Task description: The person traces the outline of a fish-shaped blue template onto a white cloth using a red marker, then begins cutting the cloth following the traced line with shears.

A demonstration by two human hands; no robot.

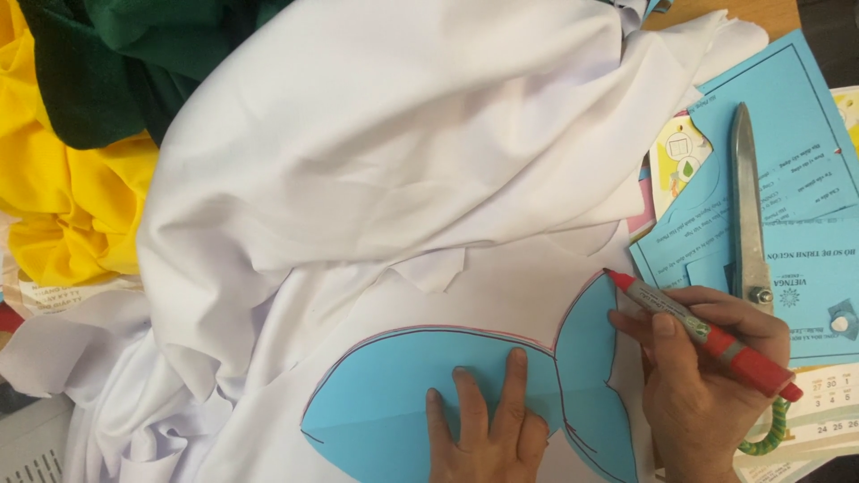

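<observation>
My left hand (pixel 488 429) presses flat on a light blue paper pattern (pixel 394 402) that lies on white fabric (pixel 376 161). A second blue pattern piece (pixel 586 358) adjoins it on the right. My right hand (pixel 707 385) holds a red marker pen (pixel 707 335), whose tip touches the top edge of that second piece. A red traced line follows the upper edge of the pattern on the fabric.
Large metal scissors (pixel 750 233) with a green-wrapped handle lie on blue printed paper sheets (pixel 796 134) at the right. Yellow fabric (pixel 63 188) and dark green fabric (pixel 116 63) are piled at the upper left. A calendar sheet (pixel 828 411) sits at the lower right.
</observation>
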